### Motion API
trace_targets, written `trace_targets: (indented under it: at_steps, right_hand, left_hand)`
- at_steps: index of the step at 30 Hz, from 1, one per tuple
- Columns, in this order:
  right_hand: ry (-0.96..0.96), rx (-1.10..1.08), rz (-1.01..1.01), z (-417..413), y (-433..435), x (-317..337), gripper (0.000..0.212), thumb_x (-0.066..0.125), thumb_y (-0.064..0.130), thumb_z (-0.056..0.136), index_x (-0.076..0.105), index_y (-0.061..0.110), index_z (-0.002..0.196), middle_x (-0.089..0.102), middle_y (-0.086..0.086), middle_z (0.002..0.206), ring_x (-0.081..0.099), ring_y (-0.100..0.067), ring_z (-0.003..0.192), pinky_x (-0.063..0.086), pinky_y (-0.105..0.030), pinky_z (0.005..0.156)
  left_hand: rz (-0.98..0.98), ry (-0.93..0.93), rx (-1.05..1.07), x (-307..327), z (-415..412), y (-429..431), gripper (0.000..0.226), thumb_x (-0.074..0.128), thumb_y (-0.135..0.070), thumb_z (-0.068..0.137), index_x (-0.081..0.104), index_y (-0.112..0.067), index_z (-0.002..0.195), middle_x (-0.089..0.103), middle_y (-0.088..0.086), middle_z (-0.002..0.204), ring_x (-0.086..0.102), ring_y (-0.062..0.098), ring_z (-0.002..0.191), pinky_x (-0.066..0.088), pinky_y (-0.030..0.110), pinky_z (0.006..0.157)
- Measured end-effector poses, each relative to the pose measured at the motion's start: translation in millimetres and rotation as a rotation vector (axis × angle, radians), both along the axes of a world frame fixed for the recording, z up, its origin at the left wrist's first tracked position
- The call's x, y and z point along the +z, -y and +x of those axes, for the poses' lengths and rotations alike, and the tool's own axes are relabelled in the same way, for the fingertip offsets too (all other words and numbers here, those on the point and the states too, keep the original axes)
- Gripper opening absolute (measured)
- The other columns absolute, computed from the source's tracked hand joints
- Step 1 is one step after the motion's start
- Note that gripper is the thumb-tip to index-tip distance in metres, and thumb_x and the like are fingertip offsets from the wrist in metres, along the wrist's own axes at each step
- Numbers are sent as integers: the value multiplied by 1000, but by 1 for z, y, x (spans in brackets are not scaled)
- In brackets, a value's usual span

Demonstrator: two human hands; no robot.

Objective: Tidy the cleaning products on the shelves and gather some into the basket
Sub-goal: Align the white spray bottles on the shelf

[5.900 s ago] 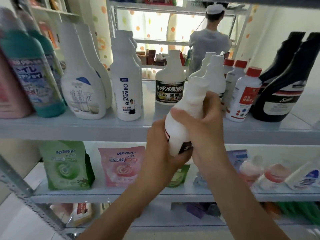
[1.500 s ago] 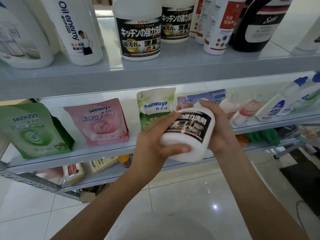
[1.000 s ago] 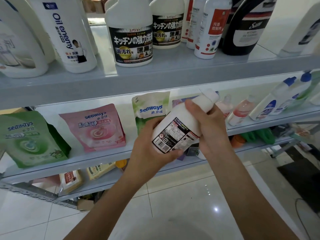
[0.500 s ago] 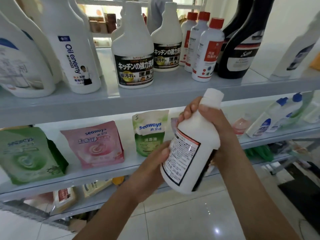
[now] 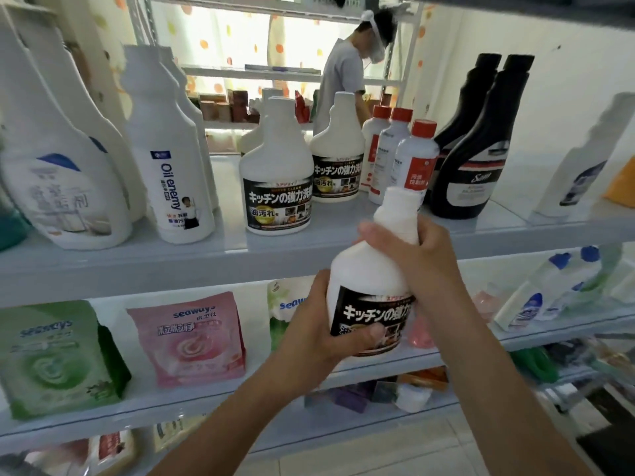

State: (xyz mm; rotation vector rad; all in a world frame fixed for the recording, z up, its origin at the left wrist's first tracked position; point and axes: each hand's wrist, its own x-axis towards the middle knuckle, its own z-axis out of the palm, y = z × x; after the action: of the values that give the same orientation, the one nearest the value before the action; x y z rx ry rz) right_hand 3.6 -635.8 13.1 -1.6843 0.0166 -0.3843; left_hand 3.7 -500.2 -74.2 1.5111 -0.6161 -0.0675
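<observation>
Change: half a second back the white bottle point(image 5: 371, 276) lay tilted with its printed back panel toward the camera. It now stands nearly upright with the black front label facing out, and it has come up so that its cap shows in front of the upper shelf point(image 5: 137, 262).
Meaning: the turning-over looks finished. I judge the bottle is being lined up to go back among its kind, label forward, rather than into the basket.
Left hand point(image 5: 319, 324): curled round the bottle's lower body, thumb lying across the black label.
Right hand point(image 5: 419, 262): fingers wrapped round the shoulder and neck, just under the cap.
Bottle's place: in the air between both hands, in front of the shelves and resting on neither.
Upper shelf holds: at least two matching black-label bottles point(image 5: 276, 187), an "Oil enemy" bottle point(image 5: 171, 166) to their left, red-capped bottles point(image 5: 414, 159) and two black bottles point(image 5: 477, 156) to their right.
Free room: a bare strip of shelf just in front of the matching pair looks wide enough to take the held one.
Lower shelf point(image 5: 206, 396) holds: a green pouch point(image 5: 51, 359), a pink pouch point(image 5: 192, 341), a third pouch half hidden behind the left hand, and small bottles at the right, too blurred to tell apart.
Basket: not in view, so its contents cannot be told.
</observation>
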Motion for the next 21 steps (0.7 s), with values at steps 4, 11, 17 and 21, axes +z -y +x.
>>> trace_targets:
  at_steps: [4,11,17,21]
  right_hand:
    - [163,-151,-31,26,-7,12,21,79,28,73,67,18,88,69,0,85,67,-18,78,54,-30,64]
    - [321,-245,-78,81,-6,45,37,77,31,74,67,13,105,68,-3,98,64,-18,87,52,-29,70]
    - [330,-234,-181,120,-11,40,25,74,29,76,62,23,97,63,5,91,62,-17,87,48,-25,68]
    - [302,-209,-206,136,-5,34,25,73,30,77,62,23,99,62,6,92,61,-16,89,53,-34,77]
  left_hand:
    - [69,318,245,25,20,-6,60,41,-62,91,43,-19,132,48,4,133,47,12,126,42,27,103]
    - [296,516,902,72,87,-48,80,63,-53,81,34,-11,143,28,13,149,26,24,138,16,8,106]
    - [216,191,709,76,106,-51,89,84,-27,70,32,-21,143,41,-14,122,42,6,113,37,22,90]
    - [198,137,741,74,107,-53,82,88,-27,64,41,-16,131,52,-10,111,53,13,107,46,28,88]
